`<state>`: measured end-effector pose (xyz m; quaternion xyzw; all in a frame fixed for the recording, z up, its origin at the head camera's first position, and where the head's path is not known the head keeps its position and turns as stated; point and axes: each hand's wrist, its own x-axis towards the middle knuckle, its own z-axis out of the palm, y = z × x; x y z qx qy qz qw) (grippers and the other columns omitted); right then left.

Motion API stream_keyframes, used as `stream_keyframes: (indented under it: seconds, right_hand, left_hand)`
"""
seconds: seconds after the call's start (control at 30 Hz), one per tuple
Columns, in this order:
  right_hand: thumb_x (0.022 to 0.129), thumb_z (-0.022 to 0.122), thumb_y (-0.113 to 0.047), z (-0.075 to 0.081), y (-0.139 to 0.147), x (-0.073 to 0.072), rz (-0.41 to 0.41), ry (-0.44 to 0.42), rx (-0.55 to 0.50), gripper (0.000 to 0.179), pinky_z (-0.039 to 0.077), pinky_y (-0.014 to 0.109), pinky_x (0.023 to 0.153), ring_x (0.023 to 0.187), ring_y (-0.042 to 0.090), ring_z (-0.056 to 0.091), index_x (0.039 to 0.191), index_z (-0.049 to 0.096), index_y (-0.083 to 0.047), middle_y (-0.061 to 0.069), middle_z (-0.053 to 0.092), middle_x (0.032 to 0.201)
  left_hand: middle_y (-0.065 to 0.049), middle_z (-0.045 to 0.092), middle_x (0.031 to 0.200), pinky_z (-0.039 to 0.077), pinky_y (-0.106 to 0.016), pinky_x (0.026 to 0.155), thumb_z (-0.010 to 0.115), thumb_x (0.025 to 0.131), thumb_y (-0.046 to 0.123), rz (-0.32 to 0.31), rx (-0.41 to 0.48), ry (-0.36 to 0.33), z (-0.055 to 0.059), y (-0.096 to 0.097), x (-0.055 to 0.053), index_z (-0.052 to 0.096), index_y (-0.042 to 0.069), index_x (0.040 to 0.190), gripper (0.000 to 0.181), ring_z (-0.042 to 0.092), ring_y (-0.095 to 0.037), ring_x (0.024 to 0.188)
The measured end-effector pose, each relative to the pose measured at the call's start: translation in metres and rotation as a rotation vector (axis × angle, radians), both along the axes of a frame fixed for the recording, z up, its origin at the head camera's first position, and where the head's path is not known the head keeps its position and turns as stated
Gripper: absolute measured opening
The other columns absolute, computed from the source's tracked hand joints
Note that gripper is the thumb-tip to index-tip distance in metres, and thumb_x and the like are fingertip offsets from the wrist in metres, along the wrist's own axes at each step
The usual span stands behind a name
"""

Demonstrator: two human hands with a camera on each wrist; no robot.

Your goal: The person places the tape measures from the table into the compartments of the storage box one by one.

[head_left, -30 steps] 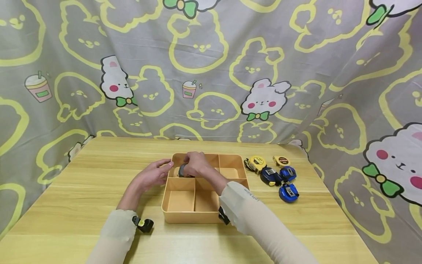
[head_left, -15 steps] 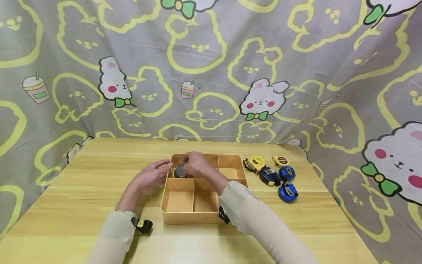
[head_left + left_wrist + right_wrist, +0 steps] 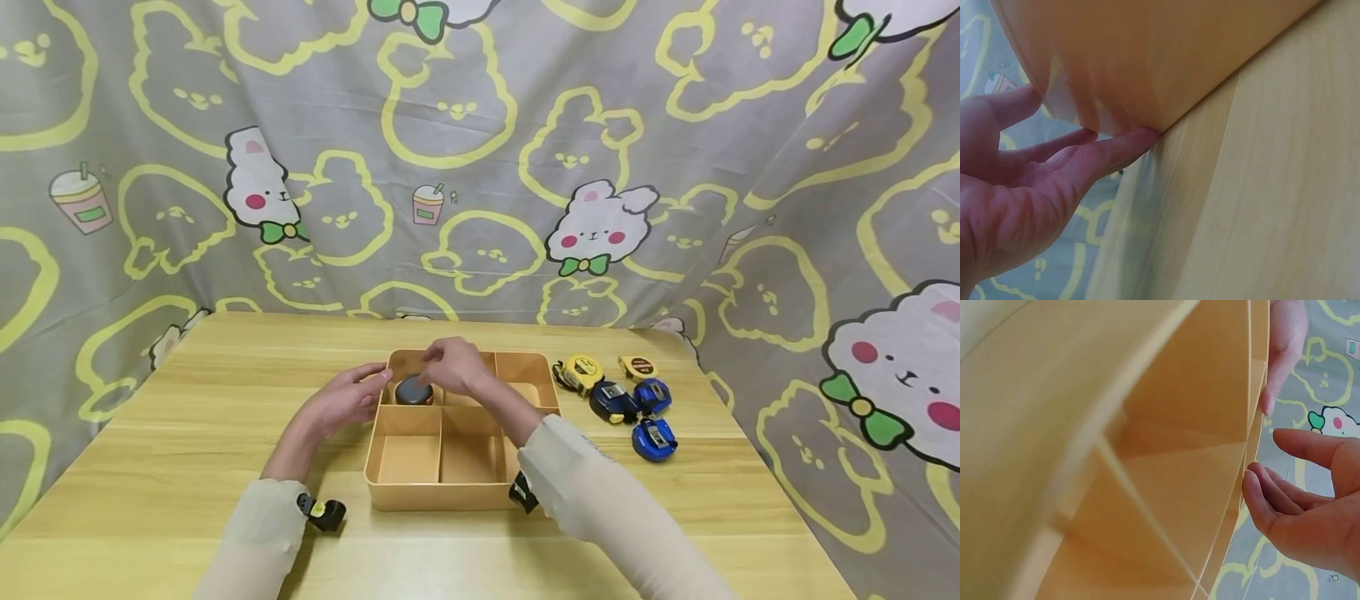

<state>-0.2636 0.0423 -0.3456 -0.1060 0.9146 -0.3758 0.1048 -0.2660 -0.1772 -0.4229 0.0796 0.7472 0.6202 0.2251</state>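
A round dark grey tape measure [image 3: 413, 391] lies in the back left compartment of an orange divided box [image 3: 442, 497]. Just right of it, above the back row of compartments, is my right hand [image 3: 457, 367]. In the right wrist view, that hand [image 3: 1310, 500] has its thumb and fingers apart with nothing between them. My left hand [image 3: 347, 402] is at the box's left side. Its fingertips touch the outer wall in the left wrist view, where the same hand [image 3: 1035, 200] has its fingers extended. The tape measure is hidden in both wrist views.
To the right of the box lie a yellow tape measure [image 3: 582, 374], a smaller yellow one [image 3: 637, 367], a dark blue one [image 3: 612, 402] and two bright blue ones, one farther back [image 3: 652, 395] and one nearer [image 3: 654, 439]. A patterned curtain [image 3: 480, 167] hangs behind the wooden table [image 3: 187, 433].
My right hand has let go of the dark grey tape measure and shifted slightly up and right, so more of the tape measure shows. My left hand stays at the box.
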Motion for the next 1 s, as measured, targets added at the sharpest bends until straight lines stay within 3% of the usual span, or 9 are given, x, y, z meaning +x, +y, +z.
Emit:
stream_keyframes:
  seconds: [0.2, 0.5, 1.0]
  right_hand:
    - [0.081, 0.078, -0.018, 0.004, 0.012, 0.003, 0.001, 0.029, -0.049, 0.043, 0.058, 0.034, 0.083, 0.099, 0.025, 0.071, 0.122, 0.072, -0.005, 0.008, 0.077, 0.107]
    - [0.088, 0.072, -0.013, 0.004, 0.042, 0.007, -0.066, 0.089, -0.119, 0.034, 0.059, 0.038, 0.085, 0.094, 0.026, 0.074, 0.121, 0.071, -0.004, 0.009, 0.078, 0.101]
    - [0.09, 0.067, -0.012, 0.005, 0.099, 0.014, -0.2, 0.189, -0.092, 0.028, 0.052, 0.031, 0.07, 0.077, 0.018, 0.067, 0.117, 0.072, -0.008, 0.006, 0.075, 0.092]
  left_hand:
    - [-0.03, 0.023, 0.163, 0.037, -0.059, 0.116, 0.048, 0.108, 0.041, 0.006, 0.018, -0.002, 0.0, -0.001, 0.0, 0.014, -0.002, 0.161, 0.076, 0.026, -0.048, 0.149]
    - [-0.029, 0.02, 0.165, 0.035, -0.06, 0.117, 0.047, 0.108, 0.04, 0.008, 0.026, 0.0, 0.001, 0.0, 0.0, 0.013, -0.002, 0.161, 0.075, 0.022, -0.05, 0.15]
    - [-0.029, 0.025, 0.163, 0.038, -0.059, 0.115, 0.048, 0.108, 0.041, 0.019, 0.011, 0.007, -0.003, 0.0, -0.001, 0.016, -0.001, 0.16, 0.075, 0.027, -0.049, 0.148]
